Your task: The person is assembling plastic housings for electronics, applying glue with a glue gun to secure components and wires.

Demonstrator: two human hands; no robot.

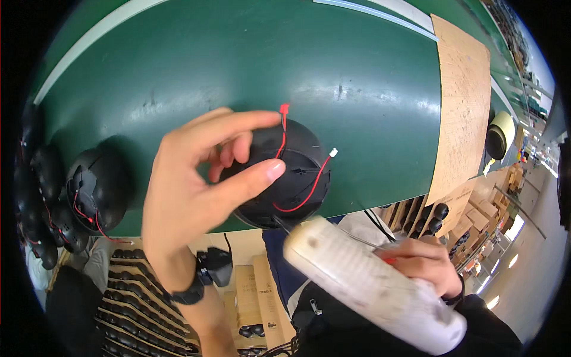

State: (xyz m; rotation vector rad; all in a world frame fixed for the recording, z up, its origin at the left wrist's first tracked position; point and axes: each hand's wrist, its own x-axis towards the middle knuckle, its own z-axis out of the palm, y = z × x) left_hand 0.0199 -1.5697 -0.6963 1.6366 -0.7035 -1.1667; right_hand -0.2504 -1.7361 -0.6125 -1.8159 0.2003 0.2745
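A black round plastic housing (297, 178) lies near the front edge of the green table. Two thin leads come out of it: a red and black pair ending in a red connector (284, 109), and a red lead ending in a white connector (333, 152). My left hand (196, 172) grips the housing, thumb across its top, index fingertip at the red connector's wires, other fingers curled at its left side. Wrapped about a white, stained electric screwdriver (375, 285) is my right hand (422, 262). The screwdriver slants leftward, its thin bit (281, 222) meeting the housing's near edge.
Several similar black housings (98, 184) with red leads stand at the table's left. A cardboard sheet (461, 101) covers the right end, with a tape roll (499, 135) beyond. Below are layered trays of black parts (140, 303) and cardboard boxes (267, 297).
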